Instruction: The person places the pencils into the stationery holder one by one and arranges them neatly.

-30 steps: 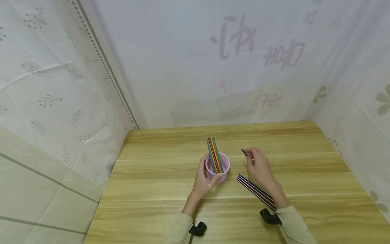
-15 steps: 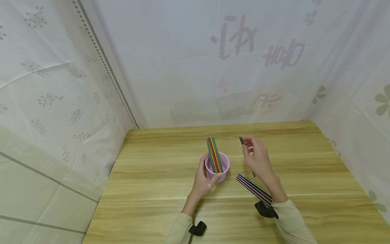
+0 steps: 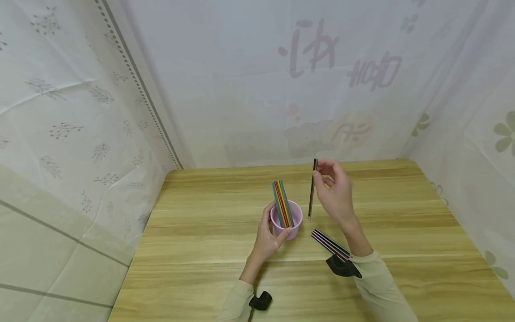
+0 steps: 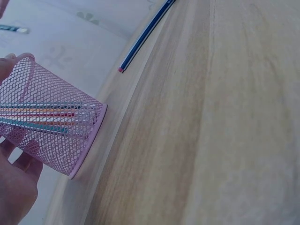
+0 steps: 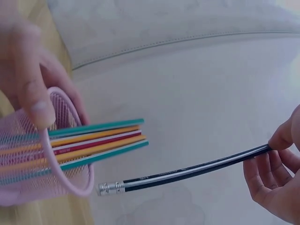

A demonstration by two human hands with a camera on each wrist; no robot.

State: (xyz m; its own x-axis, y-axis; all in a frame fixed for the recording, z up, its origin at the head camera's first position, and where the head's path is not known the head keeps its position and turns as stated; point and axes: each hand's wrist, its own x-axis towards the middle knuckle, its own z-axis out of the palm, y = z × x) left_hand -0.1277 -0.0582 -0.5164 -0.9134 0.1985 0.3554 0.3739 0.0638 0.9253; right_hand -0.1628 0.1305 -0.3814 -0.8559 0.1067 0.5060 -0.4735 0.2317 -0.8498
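My left hand grips a pink mesh pencil cup that stands upright on the table. Inside it lean several teal, yellow and red pencils, which stick out past the rim in the right wrist view. Up and to the right of the cup, my right hand pinches a black pencil with white stripes near one end, between thumb and fingers. Its silver ferrule end points down, beside the cup's rim and apart from it.
Several dark striped pencils lie side by side on the wooden table, right of the cup and partly behind the right wrist's black camera mount. A patterned curtain hangs behind the table's far edge.
My right hand has risen and moved slightly left, and the black pencil has swung from mostly hidden to nearly upright. The left hand and the cup have stayed in place.
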